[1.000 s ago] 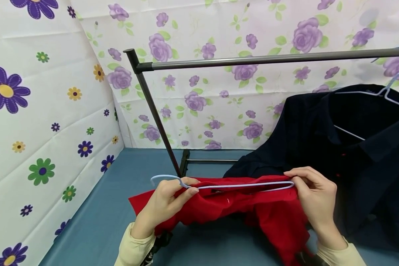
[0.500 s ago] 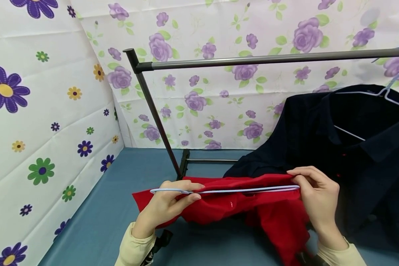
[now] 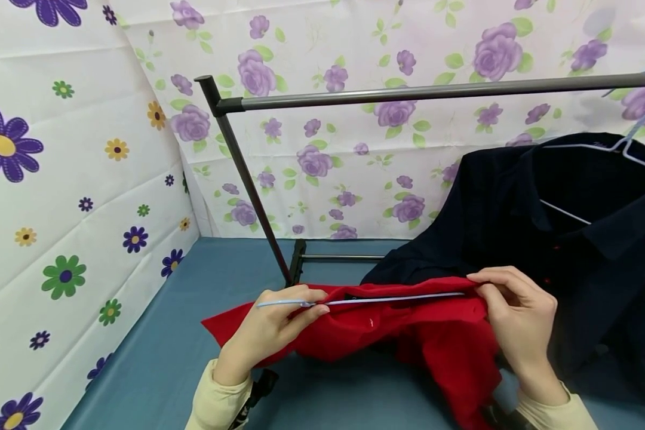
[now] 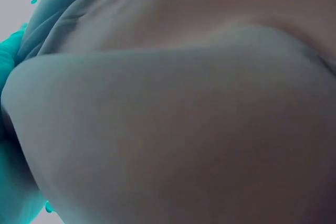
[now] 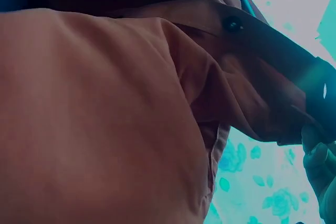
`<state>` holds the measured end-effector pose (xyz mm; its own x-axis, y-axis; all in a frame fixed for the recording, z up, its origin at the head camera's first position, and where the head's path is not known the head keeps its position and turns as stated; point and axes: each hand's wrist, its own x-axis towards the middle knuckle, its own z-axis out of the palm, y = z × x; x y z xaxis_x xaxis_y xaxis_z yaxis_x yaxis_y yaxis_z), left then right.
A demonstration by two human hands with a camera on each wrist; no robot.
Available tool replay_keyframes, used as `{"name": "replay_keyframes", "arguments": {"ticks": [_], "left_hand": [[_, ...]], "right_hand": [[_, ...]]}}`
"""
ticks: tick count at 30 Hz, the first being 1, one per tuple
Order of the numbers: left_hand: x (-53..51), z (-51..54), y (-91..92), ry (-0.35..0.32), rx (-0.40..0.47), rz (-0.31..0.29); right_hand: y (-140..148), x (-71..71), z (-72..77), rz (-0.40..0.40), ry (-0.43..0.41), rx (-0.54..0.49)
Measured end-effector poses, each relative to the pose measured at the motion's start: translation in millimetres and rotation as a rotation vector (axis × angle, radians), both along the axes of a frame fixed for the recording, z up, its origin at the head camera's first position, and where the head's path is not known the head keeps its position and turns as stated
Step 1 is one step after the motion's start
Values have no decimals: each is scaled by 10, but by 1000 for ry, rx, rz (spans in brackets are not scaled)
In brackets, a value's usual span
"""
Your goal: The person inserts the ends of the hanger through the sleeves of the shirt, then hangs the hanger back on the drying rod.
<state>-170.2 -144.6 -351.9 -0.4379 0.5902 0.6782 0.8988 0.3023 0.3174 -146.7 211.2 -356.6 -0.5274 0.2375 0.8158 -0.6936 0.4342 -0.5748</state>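
In the head view my left hand holds a pale blue hanger near its hook, together with the edge of a red shirt. The hanger appears as a thin line along the shirt's opening, and its right end meets the cloth. My right hand pinches the shirt's edge at that end. A button shows on the shirt in the right wrist view, where the colours are off. Cloth fills most of the left wrist view, hiding the left fingers.
Above and behind the hands runs a dark metal rail. At the right a navy shirt hangs on another pale blue hanger. A blue surface lies below. Flowered sheets stand at the back and left.
The hanger has turned from a visible loop to nearly edge-on, and its hook has tipped flat. Its right end now stops inside the shirt's edge. My right hand has shifted slightly right.
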Motion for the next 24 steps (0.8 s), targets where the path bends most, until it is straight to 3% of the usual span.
{"name": "replay_keyframes", "arguments": {"ticks": [11,20,24], "left_hand": [[26,7,-4,-63,47,96],[46,16,22,-42,67,154],[41,2,32,-27,65,169]], "right_hand": [[-60,103,75,86,36,28],[-258,260,182,229,268,-119],[-357,367,180,291,300,-69]]}}
